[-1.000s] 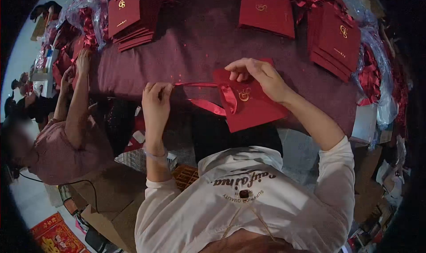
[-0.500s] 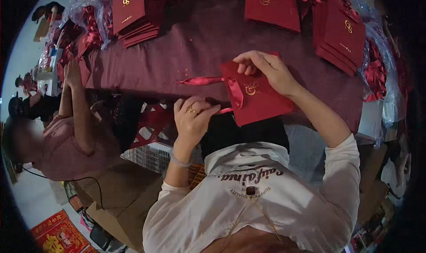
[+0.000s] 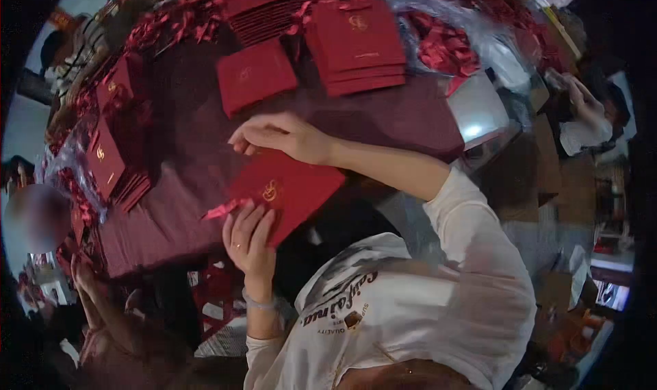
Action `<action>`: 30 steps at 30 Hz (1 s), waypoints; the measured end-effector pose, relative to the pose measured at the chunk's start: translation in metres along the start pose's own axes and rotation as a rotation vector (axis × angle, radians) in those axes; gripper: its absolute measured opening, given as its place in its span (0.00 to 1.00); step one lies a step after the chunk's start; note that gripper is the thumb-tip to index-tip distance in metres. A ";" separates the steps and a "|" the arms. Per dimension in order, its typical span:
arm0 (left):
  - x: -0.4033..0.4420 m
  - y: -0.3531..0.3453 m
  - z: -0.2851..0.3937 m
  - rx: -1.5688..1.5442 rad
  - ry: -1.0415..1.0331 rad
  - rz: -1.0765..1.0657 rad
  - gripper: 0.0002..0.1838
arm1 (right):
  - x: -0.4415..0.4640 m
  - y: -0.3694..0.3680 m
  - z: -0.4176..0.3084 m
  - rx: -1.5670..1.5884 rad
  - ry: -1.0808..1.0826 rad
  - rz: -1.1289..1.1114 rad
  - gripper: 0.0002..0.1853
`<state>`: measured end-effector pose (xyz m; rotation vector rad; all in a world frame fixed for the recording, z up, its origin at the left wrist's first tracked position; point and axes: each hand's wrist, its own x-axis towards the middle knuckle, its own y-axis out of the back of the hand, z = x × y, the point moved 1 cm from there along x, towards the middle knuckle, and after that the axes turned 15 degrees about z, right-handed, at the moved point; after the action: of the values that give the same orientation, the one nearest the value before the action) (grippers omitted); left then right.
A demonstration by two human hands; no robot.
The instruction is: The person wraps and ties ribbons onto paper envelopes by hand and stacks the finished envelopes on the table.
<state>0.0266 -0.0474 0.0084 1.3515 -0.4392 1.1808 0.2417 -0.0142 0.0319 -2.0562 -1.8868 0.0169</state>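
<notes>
A red paper gift bag [image 3: 304, 191] with a gold logo is tilted over the front edge of the cloth-covered table. My right hand [image 3: 284, 138] is closed at the bag's far edge, with its fingers curled and partly hidden. Against the near left side of the bag, my left hand [image 3: 250, 239], wearing a ring, has its fingers closed over the red ribbon [image 3: 224, 210]. The ribbon's loose end sticks out to the left past those fingers; the part under them is hidden.
Stacked red bags [image 3: 359, 47] lie at the back, near a single red bag [image 3: 256, 77]. More bags [image 3: 116, 160] stand on the left. Clear plastic wrapping with red ribbons [image 3: 445, 44] is at the back right. Another person's hands [image 3: 85, 287] show at lower left.
The view has swung to the right, so the table's contents appear further left. My left hand has come in from the stretched ribbon to the bag's side. My right hand stays at the far edge.
</notes>
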 end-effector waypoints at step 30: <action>-0.012 0.003 -0.025 0.233 0.531 0.266 0.08 | -0.042 -0.026 0.026 -0.648 0.289 -0.038 0.11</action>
<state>0.0106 -0.0299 -0.0061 1.1306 -0.0986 1.7914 0.2057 -0.0471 0.0048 -2.2353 -1.8985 -0.9620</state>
